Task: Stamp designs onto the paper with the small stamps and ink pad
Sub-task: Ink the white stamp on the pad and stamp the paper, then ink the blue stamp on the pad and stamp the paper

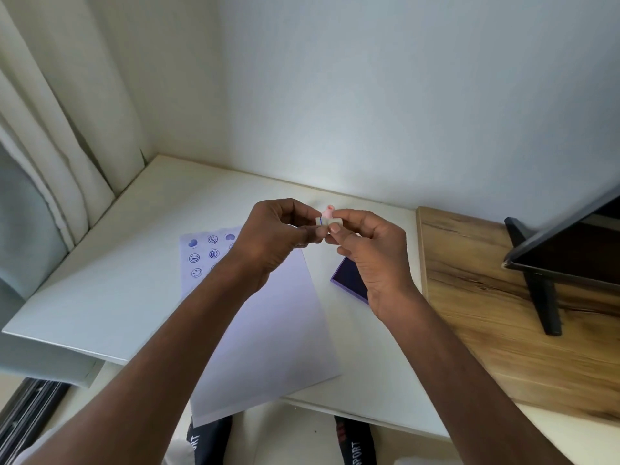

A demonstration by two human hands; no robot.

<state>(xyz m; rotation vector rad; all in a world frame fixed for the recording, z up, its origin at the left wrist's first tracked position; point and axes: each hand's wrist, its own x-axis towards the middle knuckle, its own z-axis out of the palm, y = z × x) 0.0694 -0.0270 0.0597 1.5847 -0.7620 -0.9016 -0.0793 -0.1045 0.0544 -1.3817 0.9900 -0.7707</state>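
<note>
I see both hands raised above the paper (pixel 268 317), meeting over its far right corner. The left hand (pixel 271 234) and right hand (pixel 367 250) each pinch an end of a small stamp (pixel 324 222), its long axis running roughly left to right between the fingertips. The ink pad (pixel 349 280) lies just right of the paper, directly beneath the right hand, so I judge that hand nearer for inking.
</note>
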